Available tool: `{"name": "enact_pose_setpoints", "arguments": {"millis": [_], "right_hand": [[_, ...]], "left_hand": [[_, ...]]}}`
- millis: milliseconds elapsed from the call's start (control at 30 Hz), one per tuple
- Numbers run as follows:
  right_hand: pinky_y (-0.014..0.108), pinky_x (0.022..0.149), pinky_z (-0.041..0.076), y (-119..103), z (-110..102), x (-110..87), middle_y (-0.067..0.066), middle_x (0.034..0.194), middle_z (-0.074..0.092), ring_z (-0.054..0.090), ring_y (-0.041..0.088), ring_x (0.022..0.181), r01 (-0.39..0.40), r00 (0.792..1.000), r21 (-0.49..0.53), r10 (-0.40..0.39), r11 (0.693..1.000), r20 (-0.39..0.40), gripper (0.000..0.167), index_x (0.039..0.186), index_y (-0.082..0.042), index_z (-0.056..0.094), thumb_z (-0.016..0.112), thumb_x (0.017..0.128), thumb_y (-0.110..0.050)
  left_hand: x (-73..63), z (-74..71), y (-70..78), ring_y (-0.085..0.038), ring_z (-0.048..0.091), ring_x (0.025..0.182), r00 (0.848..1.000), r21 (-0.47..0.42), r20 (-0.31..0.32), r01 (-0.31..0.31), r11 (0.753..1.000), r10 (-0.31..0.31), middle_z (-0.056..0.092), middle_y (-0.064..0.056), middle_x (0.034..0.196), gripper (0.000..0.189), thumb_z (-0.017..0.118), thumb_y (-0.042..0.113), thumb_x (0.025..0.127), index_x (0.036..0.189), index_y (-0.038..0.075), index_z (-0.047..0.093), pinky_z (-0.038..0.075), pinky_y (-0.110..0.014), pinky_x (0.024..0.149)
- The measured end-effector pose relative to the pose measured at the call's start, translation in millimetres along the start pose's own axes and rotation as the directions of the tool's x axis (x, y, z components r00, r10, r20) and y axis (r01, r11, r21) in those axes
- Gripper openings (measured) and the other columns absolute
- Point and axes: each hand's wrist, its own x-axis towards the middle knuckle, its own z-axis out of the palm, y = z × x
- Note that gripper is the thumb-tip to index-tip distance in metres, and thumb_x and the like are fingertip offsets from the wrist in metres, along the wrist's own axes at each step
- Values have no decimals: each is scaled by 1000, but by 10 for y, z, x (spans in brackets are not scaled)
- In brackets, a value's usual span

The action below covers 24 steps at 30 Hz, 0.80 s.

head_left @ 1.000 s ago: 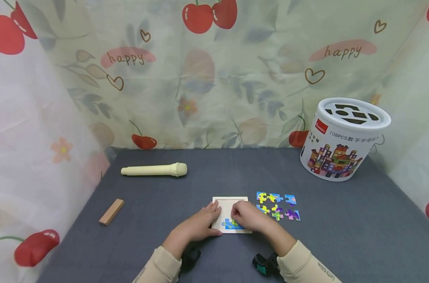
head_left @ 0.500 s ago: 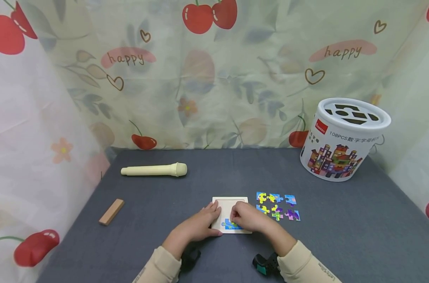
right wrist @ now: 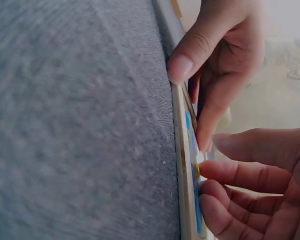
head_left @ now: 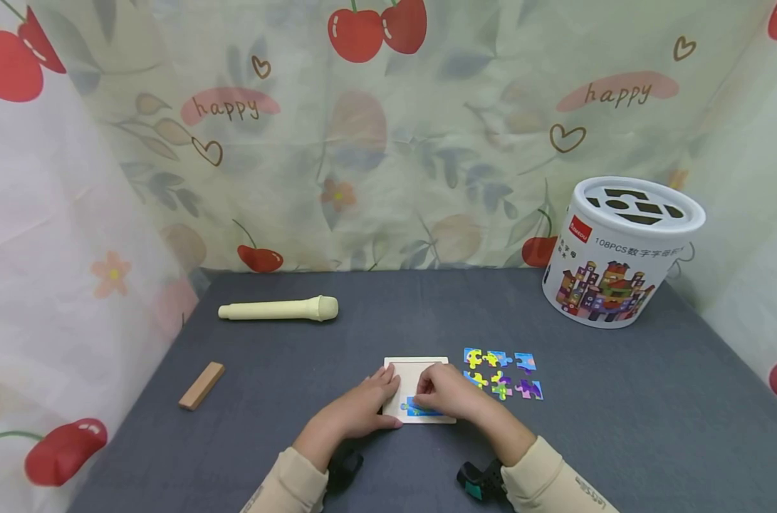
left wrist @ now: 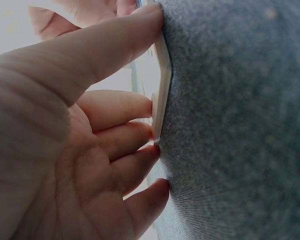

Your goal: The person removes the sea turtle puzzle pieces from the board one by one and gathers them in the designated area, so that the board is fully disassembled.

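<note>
A pale wooden puzzle tray (head_left: 409,376) lies flat on the dark tabletop, with blue jigsaw pieces (head_left: 420,410) along its near side. My left hand (head_left: 364,406) rests along the tray's left side, fingers extended and thumb at the near left corner. In the left wrist view, those fingertips touch the tray edge (left wrist: 163,87). Over the laid pieces, my right hand (head_left: 454,392) bends its fingers and touches them with its fingertips. The right wrist view shows a gap between thumb and index finger; I see no piece held there. Part of the blue pieces is hidden under that hand.
Several loose jigsaw pieces (head_left: 525,362) lie right of the tray. A cream toy microphone (head_left: 278,310) is at the back left, a wooden block (head_left: 201,386) at the left. A white bucket (head_left: 609,263) with a slotted lid stands at the back right.
My right fingertips have slid slightly left and towards me over the laid pieces, covering yellow parts that showed before. The left hand has stayed in place.
</note>
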Motion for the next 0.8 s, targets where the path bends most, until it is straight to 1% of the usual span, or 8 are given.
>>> {"name": "enact_pose_setpoints", "arguments": {"millis": [133, 200, 367, 467, 667, 800], "right_hand": [[19, 51, 36, 3, -13, 8, -1, 62, 57, 45, 8, 56, -5, 1000, 7, 5, 1000, 18, 12, 73, -3, 67, 68, 82, -9], [19, 51, 37, 7, -10, 9, -1, 63, 57, 45, 7, 56, 6, 1000, -5, -6, 1000, 19, 12, 73, -3, 67, 68, 83, -9], [19, 52, 36, 9, 25, 20, -2, 62, 52, 44, 8, 56, 20, 1000, -50, -20, 999, 11, 13, 71, -5, 65, 66, 83, -7], [20, 52, 34, 14, 55, 34, -2, 62, 49, 43, 9, 57, 1, 1000, -62, -1, 998, 9, 13, 70, -6, 63, 66, 83, -7], [20, 50, 32, 33, 84, 37, -3, 60, 47, 42, 9, 56, 8, 1000, -65, -8, 998, -6, 17, 68, -6, 60, 69, 82, -12], [20, 49, 31, 42, 88, 34, -4, 60, 45, 41, 8, 55, 12, 1000, -58, -12, 998, -4, 21, 67, -7, 57, 74, 78, -15]], "left_hand": [[-12, -13, 6, -32, 20, 143, 1000, -13, 8, 1, 1000, -1, 23, -20, 152, 70, 66, 29, 85, 140, -3, 36, 23, -50, 113], [-12, -17, 5, -33, 20, 142, 1000, -8, 12, -4, 1000, 4, 23, -20, 152, 70, 66, 29, 86, 140, -3, 36, 23, -51, 112], [-3, -6, 3, -33, 20, 143, 1000, -5, 15, 0, 1000, 0, 23, -20, 152, 70, 65, 30, 86, 141, -3, 36, 23, -50, 113], [2, 5, -2, -32, 19, 143, 1000, -7, 12, 2, 1000, -2, 23, -20, 152, 69, 65, 29, 86, 140, -3, 36, 23, -49, 113], [-3, -2, 2, -32, 20, 143, 1000, 0, 5, -5, 1000, 5, 23, -20, 152, 70, 66, 29, 86, 140, -4, 37, 23, -50, 113], [-5, -5, 2, -33, 20, 142, 1000, 0, -4, -17, 1000, 17, 24, -22, 151, 70, 66, 29, 86, 139, -5, 37, 23, -51, 112]]}}
